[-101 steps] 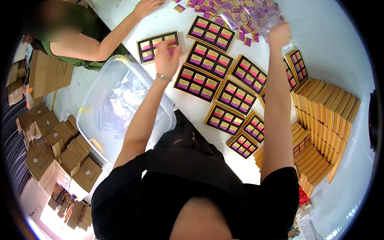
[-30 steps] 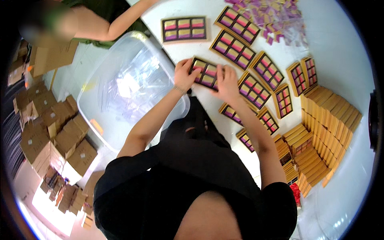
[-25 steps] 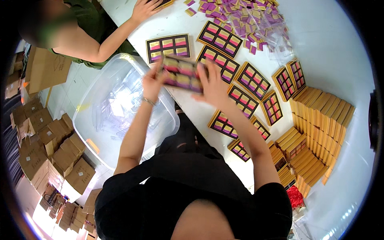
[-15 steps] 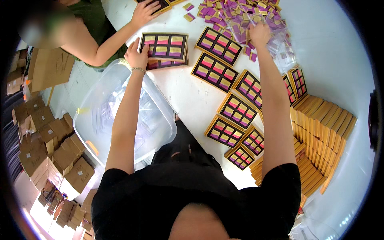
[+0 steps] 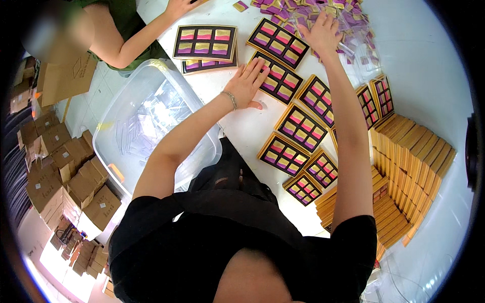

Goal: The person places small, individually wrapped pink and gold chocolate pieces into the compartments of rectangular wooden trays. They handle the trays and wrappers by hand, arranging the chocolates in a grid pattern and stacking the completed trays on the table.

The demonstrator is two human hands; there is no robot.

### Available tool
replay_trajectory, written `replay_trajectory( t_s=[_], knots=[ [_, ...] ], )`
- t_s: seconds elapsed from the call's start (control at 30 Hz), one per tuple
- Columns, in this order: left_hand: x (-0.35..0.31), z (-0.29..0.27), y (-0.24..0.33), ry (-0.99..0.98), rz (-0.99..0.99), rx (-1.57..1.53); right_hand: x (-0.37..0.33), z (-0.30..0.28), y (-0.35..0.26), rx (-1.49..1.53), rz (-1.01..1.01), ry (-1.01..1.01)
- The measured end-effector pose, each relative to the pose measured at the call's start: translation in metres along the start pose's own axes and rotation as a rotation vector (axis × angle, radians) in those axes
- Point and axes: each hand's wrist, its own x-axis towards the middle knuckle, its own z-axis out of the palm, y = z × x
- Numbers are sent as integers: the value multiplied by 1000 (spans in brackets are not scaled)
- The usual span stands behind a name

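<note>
With its fingers spread, my left hand [image 5: 245,85] reaches the left edge of a black box [image 5: 279,81] with a gold rim and six pink, gold and purple packets in it. My right hand [image 5: 322,36] is open too, palm down over the near side of a heap of small purple-and-gold packets [image 5: 275,9]. Crumpled clear plastic bags [image 5: 356,53] lie beside and under its fingers. Another filled box [image 5: 278,43] sits between my two hands. Two more filled boxes, one on top [image 5: 204,41] overlapping the lower one [image 5: 208,66], lie left of my left hand.
More filled boxes [image 5: 302,128] run down the table toward me. Stacked gold-edged boxes [image 5: 411,151] rise at the right. A clear plastic bin [image 5: 113,146] holding clear pieces stands at the left, near cardboard cartons [image 5: 45,187]. A co-worker's hand [image 5: 179,7] is at the far left.
My left hand has left the overlapping boxes at the left and moved right to the middle box. My right hand has opened and shifted slightly from the clear plastic it was closed at.
</note>
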Motion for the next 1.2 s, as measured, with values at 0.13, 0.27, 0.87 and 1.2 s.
replay_trajectory(
  t_s=[0.13,0.27,0.87,1.2],
  knots=[
    [-25,20,17,88,-115,-64,14,14,-24,-44,114,-164],
    [-49,24,43,83,-284,-35,23,11,-28,-77,163,-228],
    [-39,43,28,596,-385,-366,-127,-91,4,482,-251,94],
    [-85,68,36,705,-649,-917,-209,-74,-61,318,-576,-347]
  ],
)
